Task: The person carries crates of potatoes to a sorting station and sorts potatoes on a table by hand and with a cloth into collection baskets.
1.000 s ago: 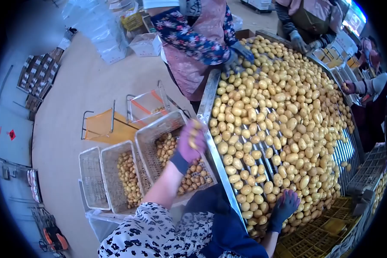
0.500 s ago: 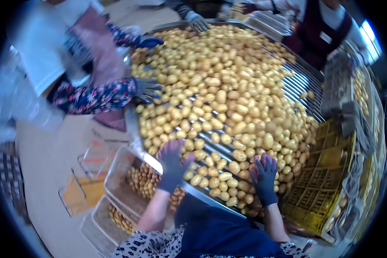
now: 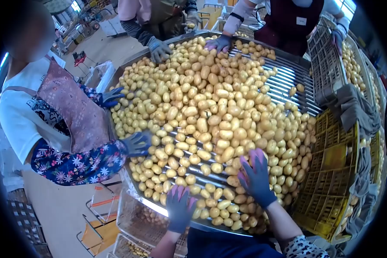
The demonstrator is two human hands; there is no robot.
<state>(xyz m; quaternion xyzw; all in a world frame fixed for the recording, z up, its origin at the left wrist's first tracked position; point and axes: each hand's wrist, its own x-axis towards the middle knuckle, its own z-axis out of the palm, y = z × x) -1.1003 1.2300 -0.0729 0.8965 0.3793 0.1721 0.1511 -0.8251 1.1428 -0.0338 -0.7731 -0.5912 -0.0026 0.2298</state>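
Note:
Potatoes [image 3: 219, 107] are heaped over a slatted metal sorting table [image 3: 288, 88]. In a grey glove with pinkish fingertips, my left hand [image 3: 180, 209] rests at the near edge of the table, its fingers spread against the potatoes there. My right hand [image 3: 257, 178], gloved the same way, reaches farther in over the pile with fingers apart, touching potatoes near the right of the bare slats. Neither hand is closed around a potato.
A co-worker in a floral apron [image 3: 75, 107] stands at the left, with gloved hands on the potatoes. Two more people work along the far side. Yellow crates [image 3: 331, 172] stand at the right, a grey crate [image 3: 324, 64] behind them. Plastic bins [image 3: 133, 219] holding potatoes sit below the near left edge.
My right hand has moved farther up over the pile, and my left hand is lower in view, at the near edge. The view has shifted, showing more of the people opposite.

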